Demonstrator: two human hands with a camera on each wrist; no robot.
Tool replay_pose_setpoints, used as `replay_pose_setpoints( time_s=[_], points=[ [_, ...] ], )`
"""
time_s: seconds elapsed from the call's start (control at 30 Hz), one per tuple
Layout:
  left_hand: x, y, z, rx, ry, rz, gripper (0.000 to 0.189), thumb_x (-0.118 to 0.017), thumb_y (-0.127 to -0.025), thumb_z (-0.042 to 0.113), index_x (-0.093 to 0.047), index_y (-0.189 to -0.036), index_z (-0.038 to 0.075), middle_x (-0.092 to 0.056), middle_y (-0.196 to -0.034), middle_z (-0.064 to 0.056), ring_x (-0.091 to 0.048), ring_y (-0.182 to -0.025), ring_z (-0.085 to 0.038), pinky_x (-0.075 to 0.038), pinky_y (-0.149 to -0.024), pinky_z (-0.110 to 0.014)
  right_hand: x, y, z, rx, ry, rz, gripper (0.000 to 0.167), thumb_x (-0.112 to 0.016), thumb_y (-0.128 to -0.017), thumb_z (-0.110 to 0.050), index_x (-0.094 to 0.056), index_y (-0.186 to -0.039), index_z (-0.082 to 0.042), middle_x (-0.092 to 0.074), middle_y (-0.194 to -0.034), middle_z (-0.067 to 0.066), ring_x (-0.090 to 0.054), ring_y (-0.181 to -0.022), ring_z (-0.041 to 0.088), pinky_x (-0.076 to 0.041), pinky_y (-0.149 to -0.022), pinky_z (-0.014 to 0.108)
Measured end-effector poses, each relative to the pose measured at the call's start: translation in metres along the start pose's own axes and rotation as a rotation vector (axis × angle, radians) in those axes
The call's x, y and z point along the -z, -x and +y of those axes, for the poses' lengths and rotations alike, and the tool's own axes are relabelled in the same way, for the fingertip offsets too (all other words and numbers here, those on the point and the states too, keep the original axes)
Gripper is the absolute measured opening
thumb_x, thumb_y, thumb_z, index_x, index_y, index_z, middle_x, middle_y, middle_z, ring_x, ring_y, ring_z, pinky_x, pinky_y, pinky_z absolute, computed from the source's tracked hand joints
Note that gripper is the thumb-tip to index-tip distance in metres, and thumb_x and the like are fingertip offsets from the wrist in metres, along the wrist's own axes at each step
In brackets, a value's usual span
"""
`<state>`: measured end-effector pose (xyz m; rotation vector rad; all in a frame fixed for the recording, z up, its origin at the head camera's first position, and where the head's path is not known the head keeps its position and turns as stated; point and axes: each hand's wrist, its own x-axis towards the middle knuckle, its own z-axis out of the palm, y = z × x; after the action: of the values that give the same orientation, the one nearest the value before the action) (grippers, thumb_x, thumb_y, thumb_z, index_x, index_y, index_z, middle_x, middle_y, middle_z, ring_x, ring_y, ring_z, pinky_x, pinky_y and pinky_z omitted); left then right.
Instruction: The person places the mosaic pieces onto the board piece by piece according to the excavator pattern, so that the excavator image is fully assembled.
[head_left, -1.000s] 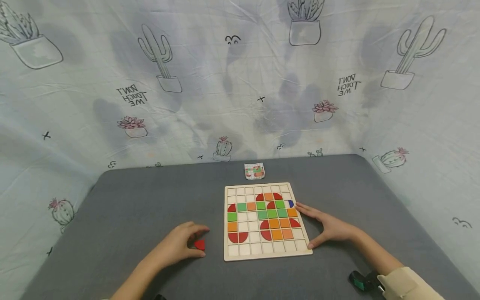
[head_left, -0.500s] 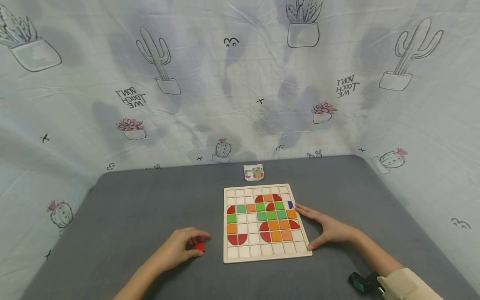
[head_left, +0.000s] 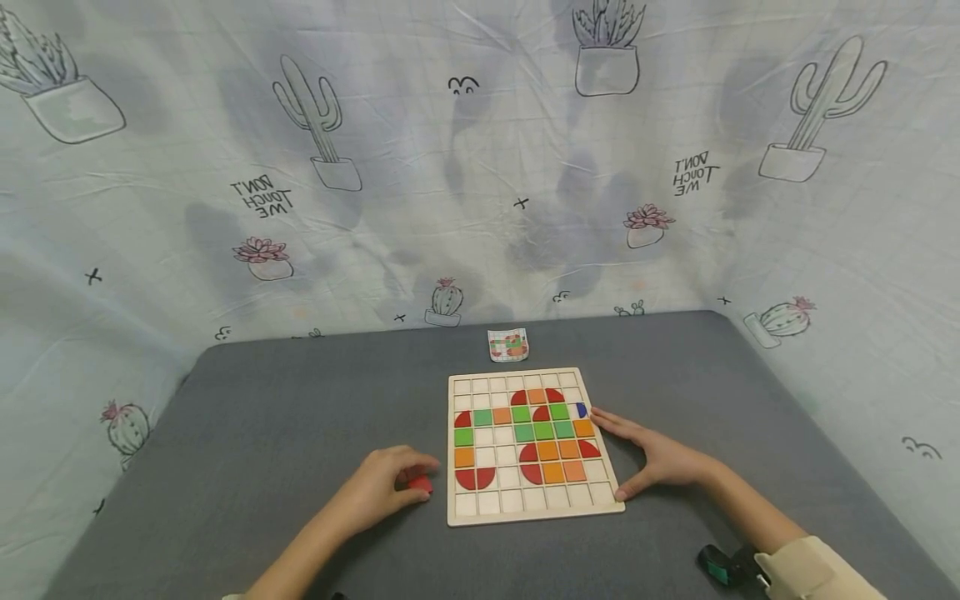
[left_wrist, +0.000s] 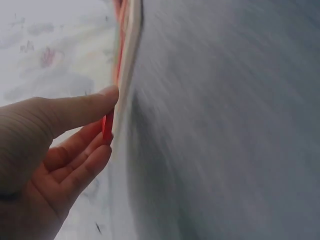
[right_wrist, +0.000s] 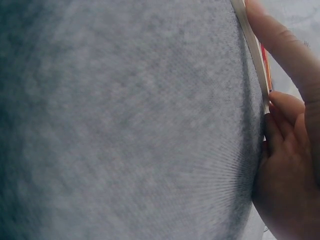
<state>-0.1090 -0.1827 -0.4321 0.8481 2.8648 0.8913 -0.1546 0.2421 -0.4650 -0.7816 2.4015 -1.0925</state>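
Note:
Between the thumb and fingers of my left hand [head_left: 381,490] is a small red puzzle tile [head_left: 421,483]. In the left wrist view the red tile [left_wrist: 107,127] is seen edge-on in a pinch, its far side partly covered by the fingers. Just to its right lies a wooden grid board [head_left: 466,502] with red, orange, green and blue tiles in several of its cells. My right hand [head_left: 651,454] rests at the board's right side, fingers stretched along the edge and thumb at the near corner. The right wrist view has its fingers [right_wrist: 287,107] against the board's edge.
Behind the board lies a small card [head_left: 508,345] printed with a coloured grid pattern. A black device [head_left: 723,565] is by the right wrist. Grey cloth [head_left: 330,392] covers the table, and a cactus-print curtain [head_left: 420,192] stands behind it.
My left hand has moved right with the red tile, closer to the board's left edge. The right hand and the board have stayed in place.

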Motion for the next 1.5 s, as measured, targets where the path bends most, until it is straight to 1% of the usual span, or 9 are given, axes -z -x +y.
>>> replay_pose_setpoints(
  time_s=[0.2, 0.4, 0.53, 0.7, 0.87, 0.97, 1.1, 1.27, 1.5],
  points=[
    [-0.018, -0.035, 0.034, -0.022, 0.007, -0.030, 0.033, -0.078, -0.073, 0.018, -0.069, -0.104, 0.011, -0.064, -0.087, 0.004, -0.053, -0.072, -0.007, -0.044, -0.063, -0.021, 0.000, 0.001, 0.002, -0.009, -0.007, -0.005, 0.106, -0.082, -0.066, -0.036, -0.019, -0.149, -0.016, -0.014, -0.154, 0.011, -0.015, -0.136, 0.040, -0.023, -0.101, 0.061],
    [-0.053, -0.081, 0.078, -0.060, -0.012, -0.099, 0.029, -0.075, -0.078, 0.024, -0.070, -0.105, 0.015, -0.067, -0.092, 0.005, -0.055, -0.077, -0.005, -0.045, -0.067, -0.017, 0.003, 0.001, 0.003, -0.010, 0.005, 0.008, 0.106, -0.082, -0.065, -0.036, -0.020, -0.149, -0.016, -0.014, -0.154, 0.010, -0.017, -0.136, 0.039, -0.026, -0.099, 0.059],
    [-0.071, -0.104, 0.101, -0.091, -0.048, -0.120, 0.029, -0.074, -0.078, 0.025, -0.070, -0.105, 0.016, -0.066, -0.089, 0.008, -0.054, -0.075, -0.002, -0.044, -0.066, -0.016, 0.003, 0.000, 0.001, 0.010, 0.027, 0.004, 0.106, -0.082, -0.065, -0.039, -0.020, -0.149, -0.017, -0.014, -0.154, 0.006, -0.017, -0.137, 0.032, -0.027, -0.102, 0.051],
    [-0.087, -0.123, 0.117, -0.146, -0.113, -0.132, 0.027, -0.073, -0.080, 0.028, -0.070, -0.104, 0.016, -0.066, -0.084, 0.010, -0.055, -0.073, 0.000, -0.043, -0.064, -0.014, 0.003, 0.000, 0.000, 0.024, 0.021, 0.007, 0.105, -0.081, -0.065, -0.039, -0.021, -0.148, -0.016, -0.015, -0.154, 0.005, -0.015, -0.138, 0.019, -0.026, -0.104, 0.045],
    [-0.102, -0.133, 0.124, -0.186, -0.245, -0.098, 0.028, -0.074, -0.077, 0.034, -0.070, -0.100, 0.018, -0.064, -0.081, 0.010, -0.054, -0.071, -0.001, -0.043, -0.061, -0.014, 0.003, 0.000, 0.001, 0.042, 0.026, 0.007, 0.104, -0.081, -0.066, -0.039, -0.022, -0.148, -0.015, -0.015, -0.154, 0.005, -0.016, -0.138, 0.016, -0.027, -0.105, 0.041],
    [-0.107, -0.136, 0.124, -0.194, -0.273, -0.090, 0.029, -0.074, -0.076, 0.037, -0.070, -0.098, 0.018, -0.064, -0.082, 0.009, -0.056, -0.073, -0.004, -0.044, -0.062, -0.015, 0.003, 0.000, 0.002, 0.054, 0.027, 0.008, 0.104, -0.081, -0.066, -0.040, -0.022, -0.148, -0.015, -0.016, -0.154, 0.005, -0.016, -0.138, 0.013, -0.027, -0.105, 0.037],
    [-0.106, -0.137, 0.120, -0.189, -0.205, -0.145, 0.032, -0.075, -0.076, 0.036, -0.070, -0.101, 0.017, -0.064, -0.086, 0.009, -0.052, -0.073, -0.002, -0.042, -0.064, -0.013, 0.002, -0.001, 0.002, 0.057, 0.027, 0.003, 0.104, -0.081, -0.066, -0.040, -0.022, -0.148, -0.014, -0.015, -0.154, 0.006, -0.016, -0.138, 0.017, -0.028, -0.104, 0.041],
    [-0.101, -0.138, 0.116, -0.211, -0.086, -0.223, 0.031, -0.076, -0.077, 0.022, -0.070, -0.107, 0.016, -0.066, -0.092, 0.009, -0.050, -0.074, -0.002, -0.040, -0.067, -0.011, 0.003, -0.001, 0.002, 0.041, 0.030, 0.008, 0.105, -0.081, -0.066, -0.040, -0.022, -0.148, -0.015, -0.015, -0.154, 0.006, -0.015, -0.138, 0.018, -0.028, -0.103, 0.045],
    [-0.102, -0.138, 0.118, -0.222, -0.163, -0.196, 0.030, -0.077, -0.074, 0.029, -0.071, -0.101, 0.017, -0.066, -0.086, 0.010, -0.052, -0.073, -0.002, -0.042, -0.067, -0.013, 0.002, 0.000, 0.002, 0.057, 0.024, 0.013, 0.104, -0.081, -0.065, -0.040, -0.023, -0.148, -0.013, -0.017, -0.154, 0.007, -0.015, -0.137, 0.011, -0.027, -0.105, 0.035]
  ],
)
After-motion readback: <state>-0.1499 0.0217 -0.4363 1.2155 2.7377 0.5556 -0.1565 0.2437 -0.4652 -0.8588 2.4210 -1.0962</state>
